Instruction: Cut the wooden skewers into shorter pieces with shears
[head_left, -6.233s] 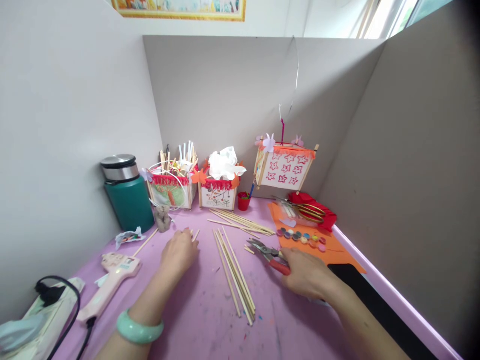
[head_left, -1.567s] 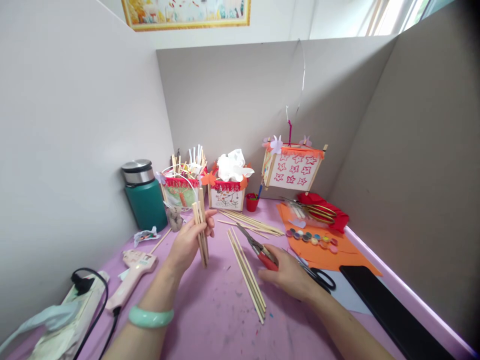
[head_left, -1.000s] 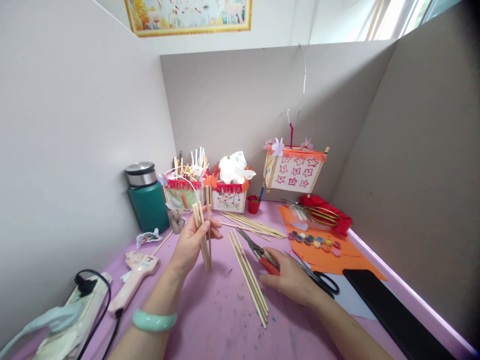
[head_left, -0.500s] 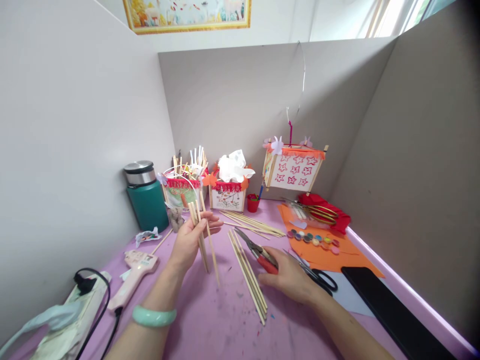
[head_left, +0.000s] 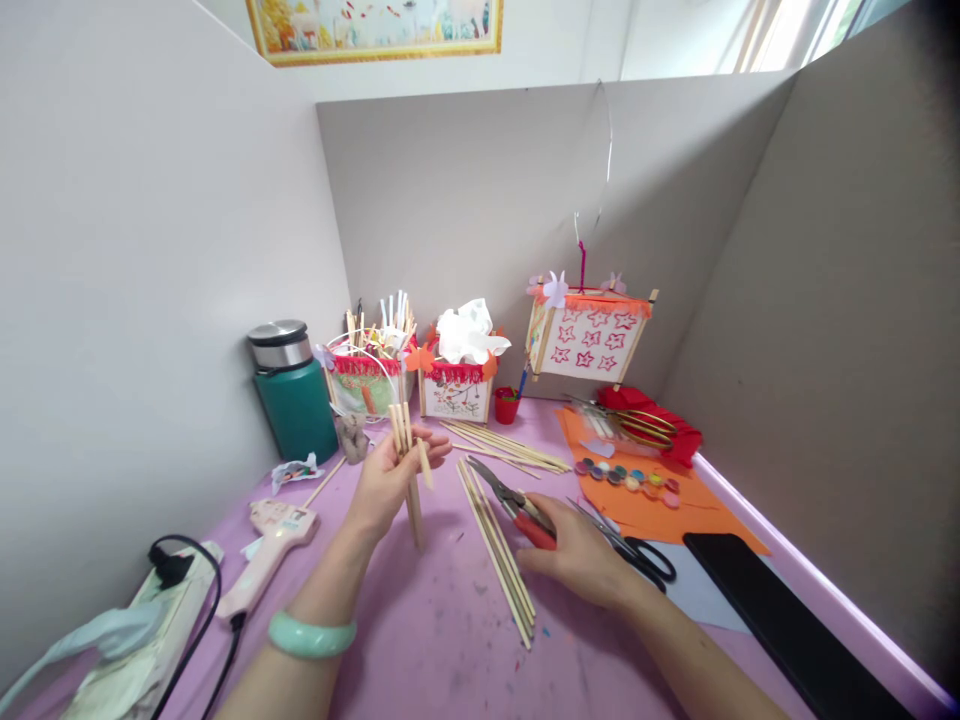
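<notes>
Upright in my left hand (head_left: 394, 478) are several thin wooden sticks (head_left: 411, 500), gripped between thumb and fingers. One of them tilts away from the others beside the fingertips and looks short from here. My right hand (head_left: 574, 545) rests low over the table, closed round the red handles of a pair of pliers (head_left: 517, 505), whose dark jaws point up and left. A loose bundle of wooden sticks (head_left: 495, 550) lies between the two hands, just left of the pliers. Black-handled scissors (head_left: 637, 555) lie partly under my right hand.
More sticks (head_left: 510, 447) lie farther back. At left are a glue gun (head_left: 274, 555), a power strip (head_left: 142, 640) with cables and a green bottle (head_left: 294, 405). Decorated boxes (head_left: 454, 395) and a hanging paper lantern (head_left: 589, 340) stand behind. Paint pots (head_left: 630, 480) sit on orange paper at right.
The loose stick in my left hand has swung from a long slant to a short-looking tilt near the fingertips. The left hand has shifted slightly right; my right hand and the pliers stay put.
</notes>
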